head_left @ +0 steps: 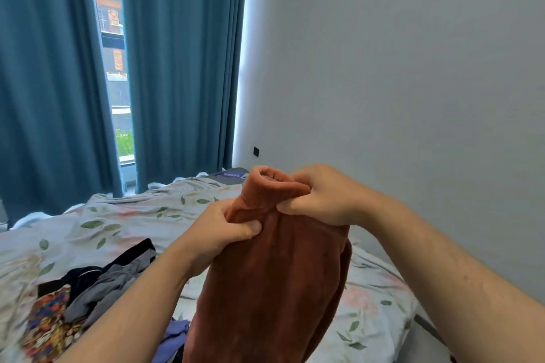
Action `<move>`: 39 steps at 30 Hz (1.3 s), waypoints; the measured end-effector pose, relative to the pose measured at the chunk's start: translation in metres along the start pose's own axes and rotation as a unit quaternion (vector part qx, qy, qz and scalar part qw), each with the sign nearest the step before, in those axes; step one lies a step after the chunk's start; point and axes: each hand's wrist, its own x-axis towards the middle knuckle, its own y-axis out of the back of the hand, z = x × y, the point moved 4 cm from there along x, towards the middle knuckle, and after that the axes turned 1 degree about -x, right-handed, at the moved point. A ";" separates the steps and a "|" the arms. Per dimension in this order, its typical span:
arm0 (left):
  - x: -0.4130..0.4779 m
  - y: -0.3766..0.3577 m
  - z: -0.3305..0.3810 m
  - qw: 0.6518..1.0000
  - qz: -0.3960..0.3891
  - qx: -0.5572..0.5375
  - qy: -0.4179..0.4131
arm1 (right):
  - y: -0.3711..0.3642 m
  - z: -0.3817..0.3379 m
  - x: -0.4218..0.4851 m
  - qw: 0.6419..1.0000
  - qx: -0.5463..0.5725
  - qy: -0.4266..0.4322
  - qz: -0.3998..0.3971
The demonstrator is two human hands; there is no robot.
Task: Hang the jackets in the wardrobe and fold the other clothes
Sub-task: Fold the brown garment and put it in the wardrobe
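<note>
Both hands pinch the rust-brown sweater (274, 283) by its neck: my left hand (224, 233) at nine o'clock, right hand (321, 194) at three, fingers clamped on fabric, letting it hang straight above the bed (124, 215) for folding, I judge.

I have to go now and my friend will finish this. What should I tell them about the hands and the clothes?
Left hand: grip shut on the rust-brown top, just below its neck.
Right hand: grip shut on the same top at the neck.
The top hangs above the bed, not yet folded.
An unfolded pile lies on the bed to the left: a grey garment, a patterned one, a purple one.
No folded clothes, hung jackets or wardrobe in view.
Left: fold the top, then sort the pile.
</note>
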 end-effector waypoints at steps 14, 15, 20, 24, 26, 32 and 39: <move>-0.034 0.032 -0.113 0.985 -0.046 0.009 0.165 | 0.092 0.025 0.028 0.969 0.167 -0.068 0.172; -0.034 0.038 -0.115 0.985 -0.027 -0.019 0.167 | 0.088 0.041 0.027 0.963 0.179 -0.092 0.181; -0.021 0.059 -0.121 0.983 0.012 -0.072 0.170 | 0.051 0.140 0.016 0.942 0.183 -0.221 0.175; 0.006 0.052 -0.148 0.976 0.027 -0.003 0.215 | 0.014 0.228 0.006 0.929 0.198 -0.279 0.143; 0.021 0.038 -0.168 0.971 0.015 0.022 0.239 | -0.003 0.274 0.004 0.924 0.213 -0.292 0.126; 0.093 -0.019 -0.265 0.942 0.050 0.105 0.316 | -0.047 0.443 0.010 0.908 0.243 -0.336 0.066; 0.191 -0.104 -0.408 0.890 0.102 0.183 0.404 | -0.111 0.660 -0.008 0.870 0.302 -0.389 0.005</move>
